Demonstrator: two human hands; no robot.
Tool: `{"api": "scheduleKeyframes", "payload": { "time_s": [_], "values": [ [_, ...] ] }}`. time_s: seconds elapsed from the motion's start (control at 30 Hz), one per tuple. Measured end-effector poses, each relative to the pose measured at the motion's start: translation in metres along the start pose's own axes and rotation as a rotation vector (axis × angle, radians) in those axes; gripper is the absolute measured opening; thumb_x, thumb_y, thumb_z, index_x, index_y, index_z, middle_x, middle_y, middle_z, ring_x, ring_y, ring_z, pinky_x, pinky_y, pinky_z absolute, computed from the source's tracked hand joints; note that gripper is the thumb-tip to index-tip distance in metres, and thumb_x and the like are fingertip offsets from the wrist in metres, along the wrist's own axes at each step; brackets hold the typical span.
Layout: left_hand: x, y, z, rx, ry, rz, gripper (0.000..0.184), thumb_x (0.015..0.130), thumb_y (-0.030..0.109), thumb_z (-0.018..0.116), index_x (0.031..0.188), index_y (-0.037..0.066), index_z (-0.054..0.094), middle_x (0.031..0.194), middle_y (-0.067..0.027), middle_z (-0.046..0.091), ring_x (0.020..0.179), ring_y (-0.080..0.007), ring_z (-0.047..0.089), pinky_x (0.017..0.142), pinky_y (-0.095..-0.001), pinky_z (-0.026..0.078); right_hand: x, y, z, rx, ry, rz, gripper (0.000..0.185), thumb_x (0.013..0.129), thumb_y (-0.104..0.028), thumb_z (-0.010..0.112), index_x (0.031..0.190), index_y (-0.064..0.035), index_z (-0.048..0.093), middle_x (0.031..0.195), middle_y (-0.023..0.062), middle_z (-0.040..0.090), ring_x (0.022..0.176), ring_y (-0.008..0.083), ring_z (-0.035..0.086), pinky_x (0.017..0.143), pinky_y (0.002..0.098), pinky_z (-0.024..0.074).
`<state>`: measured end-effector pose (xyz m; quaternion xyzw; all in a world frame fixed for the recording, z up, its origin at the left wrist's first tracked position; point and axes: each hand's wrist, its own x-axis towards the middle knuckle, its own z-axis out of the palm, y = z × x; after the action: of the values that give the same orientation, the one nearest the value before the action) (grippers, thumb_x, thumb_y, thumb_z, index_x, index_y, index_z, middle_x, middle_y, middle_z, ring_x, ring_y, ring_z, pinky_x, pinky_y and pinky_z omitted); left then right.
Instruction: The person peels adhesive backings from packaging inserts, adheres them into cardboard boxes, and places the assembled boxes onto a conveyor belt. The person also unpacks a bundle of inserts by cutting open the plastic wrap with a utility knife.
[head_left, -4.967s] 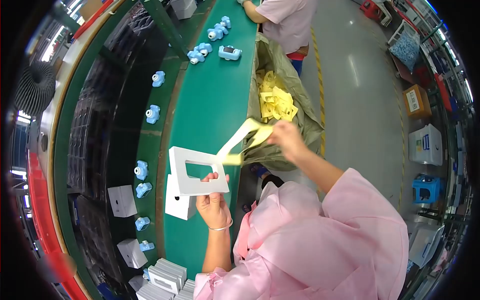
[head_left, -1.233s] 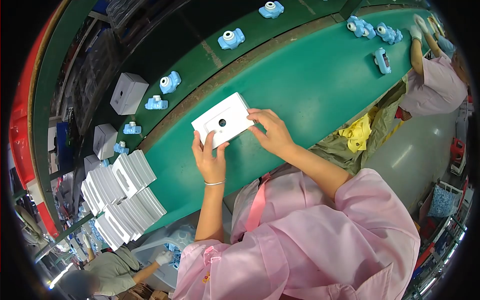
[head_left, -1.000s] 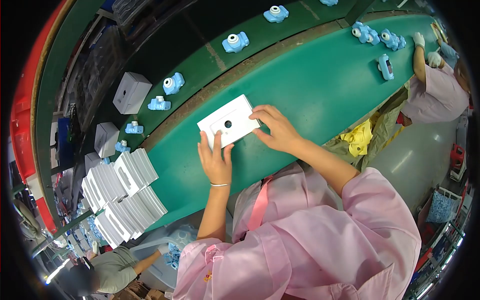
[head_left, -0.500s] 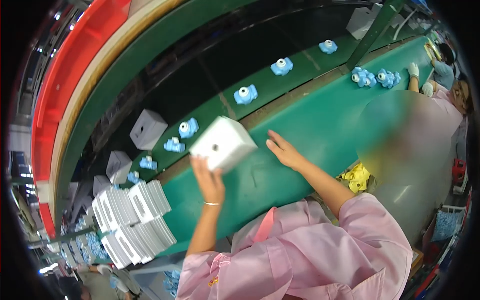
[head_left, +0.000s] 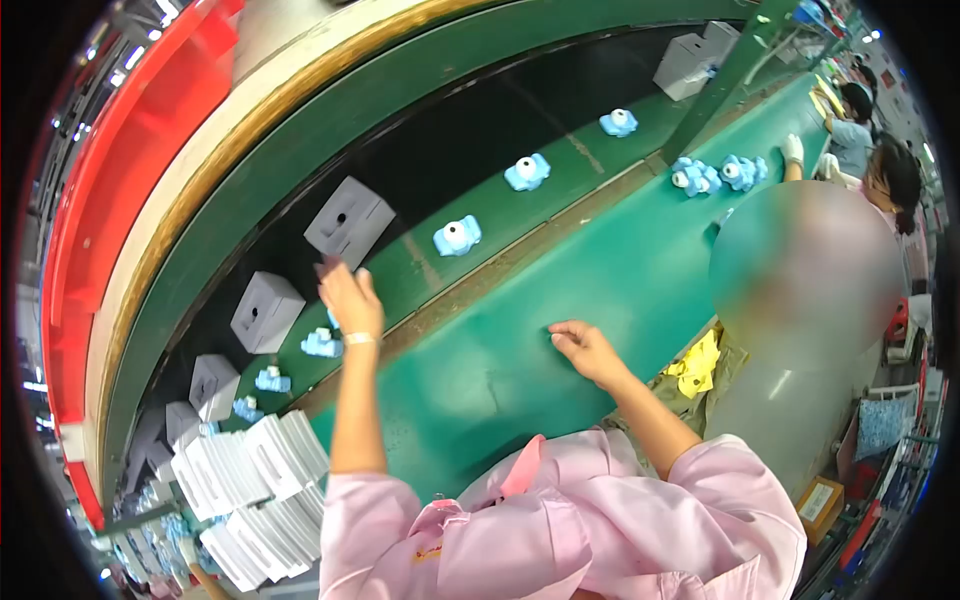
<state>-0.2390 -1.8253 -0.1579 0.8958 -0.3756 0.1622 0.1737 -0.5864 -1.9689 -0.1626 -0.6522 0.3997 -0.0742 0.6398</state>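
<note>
My left hand (head_left: 352,303) is stretched over the conveyor, thumb apart from the fingers, with its slightly blurred fingertips at the lower edge of a white box (head_left: 350,222). The box has a small dark hole in its face and sits tilted on the black belt. Partly behind that hand and wrist is a light blue toy-like piece (head_left: 320,343) with a white top. My right hand (head_left: 588,352) hovers over the green work surface (head_left: 470,350). Its fingers are loosely curled, a small gap separates them from the thumb, and nothing shows between them.
More white boxes (head_left: 268,312) and blue pieces (head_left: 458,236) line the conveyor. Stacked white trays or box parts (head_left: 250,465) stand at lower left. Blue pieces (head_left: 695,177) lie near a co-worker's gloved hand (head_left: 792,150). A green post (head_left: 715,95) rises at upper right.
The white box has gone from above the green surface onto the conveyor, moved by my left hand, which has reached farther up and left. My right hand has lowered slightly and its fingers have curled.
</note>
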Motion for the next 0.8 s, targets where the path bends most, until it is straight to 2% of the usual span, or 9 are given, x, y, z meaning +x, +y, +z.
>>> {"api": "scheduleKeyframes", "payload": {
  "time_s": [0.03,0.13,0.27,0.37,0.53,0.6,0.63,0.7,0.8],
  "values": [
    [-0.027,0.012,-0.022,-0.236,0.085,0.109,0.047,0.084,0.016,0.053,0.128,0.003,0.043,0.132,-0.0151,0.045,0.123,-0.036,0.04,0.101,-0.0457,0.031,0.002,-0.005,0.002,0.002,-0.03,-0.019,0.023,0.086,-0.014,0.056,0.104,-0.0007,0.061,0.089,0.0045,0.062,0.073,0.0119,0.052,0.068,0.0236,0.0448],
    [-0.11,0.013,-0.107,-0.094,-0.163,-0.005,0.041,0.08,0.014,0.06,0.118,0.002,0.052,0.115,-0.0167,0.058,0.104,-0.0345,0.055,0.094,-0.0393,0.039,0.001,-0.011,0.0,-0.061,-0.039,-0.11,0.021,0.086,-0.014,0.056,0.1,-0.0003,0.063,0.087,0.0043,0.064,0.073,0.0117,0.054,0.068,0.0224,0.0444],
    [-0.157,-0.065,-0.174,0.173,0.172,-0.349,0.038,0.079,0.018,0.064,0.112,0.002,0.055,0.097,-0.0138,0.061,0.086,-0.0309,0.059,0.074,-0.0353,0.047,0.0,-0.026,0.005,-0.006,-0.132,-0.058,0.02,0.087,-0.014,0.056,0.1,-0.0002,0.063,0.086,0.0035,0.063,0.071,0.0102,0.052,0.067,0.0211,0.0431],
    [-0.199,-0.13,-0.173,0.646,0.163,-0.517,0.038,0.082,0.029,0.061,0.109,0.003,0.056,0.093,-0.0133,0.06,0.083,-0.0286,0.059,0.072,-0.039,0.046,-0.009,-0.03,0.006,-0.095,-0.155,-0.056,0.021,0.087,-0.014,0.056,0.099,0.0018,0.062,0.089,0.0031,0.063,0.078,0.0096,0.053,0.072,0.0203,0.0419],
    [-0.219,-0.158,-0.157,0.539,0.047,-0.728,0.038,0.082,0.033,0.059,0.104,0.002,0.058,0.093,-0.0145,0.06,0.084,-0.0286,0.059,0.072,-0.04,0.046,-0.026,-0.053,0.032,-0.145,-0.267,-0.152,0.02,0.085,-0.014,0.057,0.098,-0.0015,0.064,0.084,0.0033,0.063,0.069,0.0103,0.052,0.063,0.0217,0.0435],
    [-0.21,-0.126,-0.164,0.45,0.324,-0.536,0.033,0.083,0.026,0.061,0.104,0.001,0.059,0.093,-0.0145,0.06,0.081,-0.0272,0.059,0.071,-0.0369,0.045,-0.029,-0.056,0.046,-0.145,-0.323,-0.363,0.02,0.083,-0.013,0.058,0.1,-0.0024,0.063,0.089,0.0052,0.063,0.07,0.0132,0.054,0.065,0.0233,0.0454],
    [-0.199,-0.099,-0.166,0.432,0.322,-0.501,0.033,0.083,0.026,0.061,0.104,0.001,0.059,0.093,-0.0145,0.06,0.081,-0.0272,0.059,0.071,-0.0369,0.045,-0.035,-0.068,0.053,-0.158,-0.375,-0.44,0.022,0.084,-0.007,0.058,0.105,-0.0015,0.061,0.1,0.0074,0.062,0.082,0.0142,0.058,0.076,0.0253,0.0475],
    [-0.189,-0.023,-0.163,-0.352,0.257,-0.416,0.028,0.084,0.016,0.06,0.107,0.0,0.058,0.094,-0.0128,0.059,0.079,-0.0242,0.057,0.072,-0.0333,0.045,-0.052,-0.099,0.065,-0.083,-0.388,-0.594,0.024,0.083,-0.006,0.059,0.106,-0.0014,0.06,0.105,0.01,0.061,0.085,0.0169,0.059,0.077,0.0271,0.0484],
    [-0.183,0.091,-0.156,-0.805,-0.084,-0.318,0.033,0.084,0.009,0.059,0.114,-0.003,0.055,0.106,-0.0121,0.059,0.091,-0.0219,0.056,0.08,-0.0299,0.044,-0.067,-0.115,0.072,0.097,-0.224,-0.709,0.026,0.082,-0.005,0.059,0.107,-0.0019,0.06,0.1,0.0087,0.063,0.08,0.016,0.059,0.074,0.0261,0.0493]
  ]
}}
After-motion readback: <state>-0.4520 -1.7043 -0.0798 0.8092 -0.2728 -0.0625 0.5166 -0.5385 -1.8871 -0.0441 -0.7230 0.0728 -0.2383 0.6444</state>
